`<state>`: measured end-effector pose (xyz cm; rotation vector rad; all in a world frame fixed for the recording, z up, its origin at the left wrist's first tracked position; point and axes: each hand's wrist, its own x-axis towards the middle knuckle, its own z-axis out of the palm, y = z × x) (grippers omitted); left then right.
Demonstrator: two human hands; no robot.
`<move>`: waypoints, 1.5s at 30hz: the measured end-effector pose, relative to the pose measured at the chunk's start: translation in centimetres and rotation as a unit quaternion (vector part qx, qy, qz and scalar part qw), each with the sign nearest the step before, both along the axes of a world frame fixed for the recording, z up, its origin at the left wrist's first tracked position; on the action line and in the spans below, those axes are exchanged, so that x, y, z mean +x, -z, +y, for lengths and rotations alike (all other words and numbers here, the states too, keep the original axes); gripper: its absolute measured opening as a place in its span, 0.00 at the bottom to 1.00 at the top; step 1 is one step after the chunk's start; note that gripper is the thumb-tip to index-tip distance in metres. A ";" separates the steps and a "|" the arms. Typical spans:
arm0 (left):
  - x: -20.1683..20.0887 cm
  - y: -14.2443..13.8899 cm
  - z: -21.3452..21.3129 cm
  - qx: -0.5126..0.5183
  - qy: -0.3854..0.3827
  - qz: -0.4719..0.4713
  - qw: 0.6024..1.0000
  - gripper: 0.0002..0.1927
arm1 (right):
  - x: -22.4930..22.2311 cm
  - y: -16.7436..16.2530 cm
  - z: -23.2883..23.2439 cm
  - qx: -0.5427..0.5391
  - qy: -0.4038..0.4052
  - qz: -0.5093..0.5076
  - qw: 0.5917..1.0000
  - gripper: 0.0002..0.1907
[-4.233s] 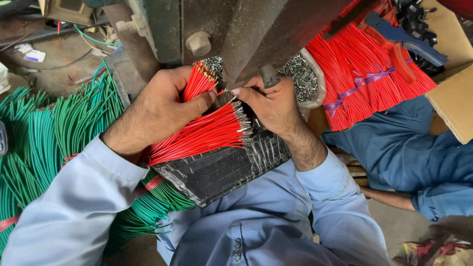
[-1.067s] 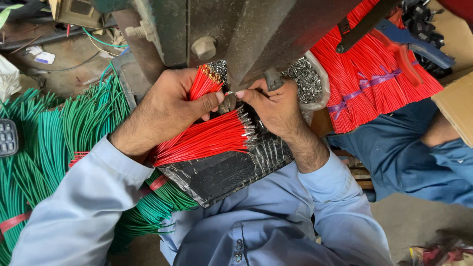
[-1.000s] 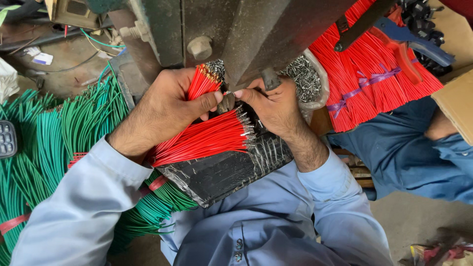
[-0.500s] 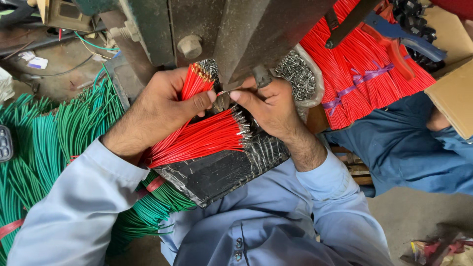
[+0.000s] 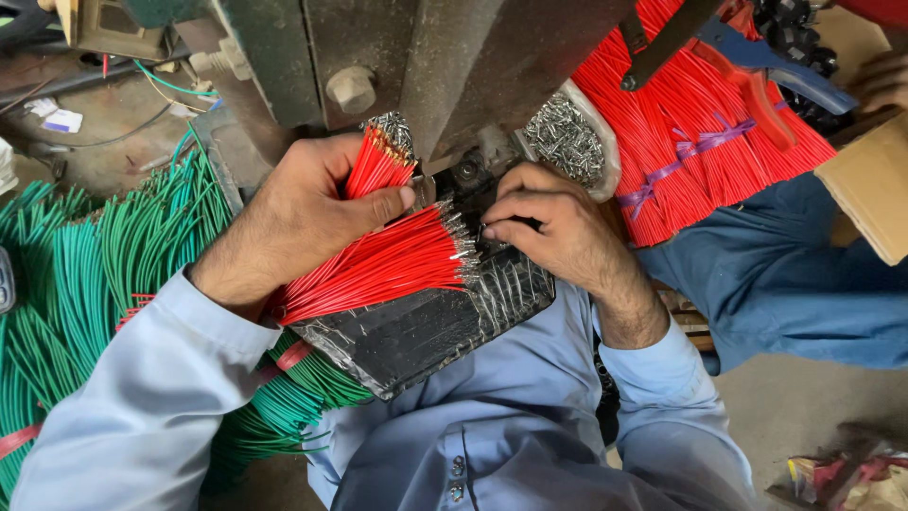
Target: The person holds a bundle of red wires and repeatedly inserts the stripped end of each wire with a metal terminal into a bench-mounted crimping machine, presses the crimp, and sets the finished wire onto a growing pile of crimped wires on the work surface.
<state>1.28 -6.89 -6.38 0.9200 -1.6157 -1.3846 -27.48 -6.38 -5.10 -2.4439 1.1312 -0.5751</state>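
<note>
My left hand pinching a bunch of red wires, my right hand fingertips pressed together at the press, more red wires on the black tray

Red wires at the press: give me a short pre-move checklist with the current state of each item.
1. Left hand holds a small bunch of red wires with terminals: ok, thumb clamps it upright.
2. Loose red wires lie fanned on the black tray, stripped ends toward the machine: ok.
3. Right hand pinches something at the press tooling: cannot tell whether it holds a single wire.
4. Fingers clear of the tooling: cannot tell, the right fingertips sit very near it.
5. Terminal pile in its bag within reach: ok.
6. Tied red bundle and green wires lie apart from the tray: ok.
</note>
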 end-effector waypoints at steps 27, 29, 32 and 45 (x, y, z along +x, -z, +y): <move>0.4 0.5 -0.3 0.008 -0.019 -0.008 1.000 0.07 | 4.2 3.4 -2.5 0.079 0.051 -0.273 0.957 0.04; 0.4 0.5 -0.3 -0.009 -0.019 -0.012 1.000 0.07 | 4.1 3.7 -2.7 0.111 0.043 -0.299 0.947 0.04; 0.1 0.6 -0.3 -0.031 -0.019 -0.004 0.999 0.07 | 4.1 4.0 -2.9 0.120 0.040 -0.273 0.954 0.04; -0.2 0.1 -0.2 -0.002 -0.038 -0.022 0.999 0.08 | 3.3 5.0 -3.3 0.090 0.068 -0.230 0.967 0.04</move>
